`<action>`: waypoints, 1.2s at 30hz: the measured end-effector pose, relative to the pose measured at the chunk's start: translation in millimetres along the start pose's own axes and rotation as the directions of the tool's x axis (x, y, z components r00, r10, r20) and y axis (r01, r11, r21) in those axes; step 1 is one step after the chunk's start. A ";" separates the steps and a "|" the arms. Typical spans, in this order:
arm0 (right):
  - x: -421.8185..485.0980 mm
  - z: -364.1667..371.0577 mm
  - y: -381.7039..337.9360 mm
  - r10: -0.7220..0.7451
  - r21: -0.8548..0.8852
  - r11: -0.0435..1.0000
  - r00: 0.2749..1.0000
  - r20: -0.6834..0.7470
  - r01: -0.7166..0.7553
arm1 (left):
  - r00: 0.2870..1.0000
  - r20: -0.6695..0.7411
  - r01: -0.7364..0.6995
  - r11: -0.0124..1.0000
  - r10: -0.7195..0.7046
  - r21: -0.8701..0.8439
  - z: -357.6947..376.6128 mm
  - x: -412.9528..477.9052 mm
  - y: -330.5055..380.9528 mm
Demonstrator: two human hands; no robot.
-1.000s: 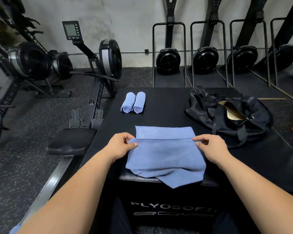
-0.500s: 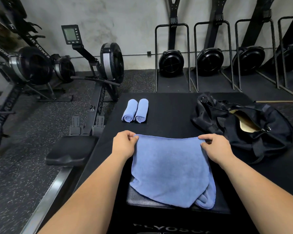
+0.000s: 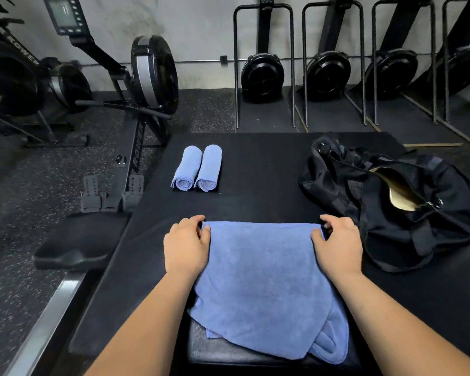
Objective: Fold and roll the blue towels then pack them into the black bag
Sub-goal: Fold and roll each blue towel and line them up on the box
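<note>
A blue towel (image 3: 263,283) lies spread on the black padded box (image 3: 255,169) in front of me, its near end hanging over the front edge. My left hand (image 3: 186,246) pinches the towel's far left corner. My right hand (image 3: 337,245) pinches the far right corner. Two rolled blue towels (image 3: 197,169) lie side by side at the box's far left. The black bag (image 3: 391,202) sits on the right of the box, its top unzipped and a tan lining showing.
A rowing machine (image 3: 136,85) stands left of the box, its seat (image 3: 73,248) close to the box's left edge. Several black machines in metal frames (image 3: 263,69) line the back wall. Speckled rubber floor (image 3: 25,199) lies all around.
Both hands carried the towel's upper edge away from me, from mid-towel to the far end. The towel now lies in one smoother layer.
</note>
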State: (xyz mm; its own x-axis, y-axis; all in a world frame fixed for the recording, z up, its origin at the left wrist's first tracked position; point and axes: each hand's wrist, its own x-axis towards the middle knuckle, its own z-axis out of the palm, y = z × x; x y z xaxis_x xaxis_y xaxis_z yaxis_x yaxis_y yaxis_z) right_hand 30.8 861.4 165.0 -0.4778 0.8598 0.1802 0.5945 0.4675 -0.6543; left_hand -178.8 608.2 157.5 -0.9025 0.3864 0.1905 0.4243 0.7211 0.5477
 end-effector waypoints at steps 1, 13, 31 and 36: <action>0.1 0.6 -1.0 0.023 -0.013 1.000 1.000 0.003 -0.023 | 1.000 -0.003 -0.002 1.000 0.002 -0.014 -0.1 0.1 -0.4; -0.8 0.9 2.4 -0.072 0.014 0.997 0.997 -0.019 0.072 | 1.000 0.009 -0.010 0.998 0.010 -0.066 -3.3 -0.7 -1.1; 16.8 -25.2 3.3 -0.045 0.151 0.988 0.978 0.203 0.015 | 0.993 0.111 0.087 0.906 -0.044 -0.414 -27.8 -2.0 -4.0; 15.7 -60.8 -8.2 -0.045 0.222 0.975 0.968 0.249 -0.012 | 0.982 0.187 0.040 0.936 0.028 -0.350 -61.1 -2.0 -1.8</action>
State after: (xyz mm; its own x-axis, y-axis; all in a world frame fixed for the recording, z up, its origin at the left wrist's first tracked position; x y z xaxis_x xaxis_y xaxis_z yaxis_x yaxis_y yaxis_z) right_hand 57.8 883.6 217.9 -0.6497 0.7599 0.0211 0.4420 0.4002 -0.8028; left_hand -182.2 571.0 205.9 -0.8607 0.5067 0.0501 0.3350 0.4895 0.8051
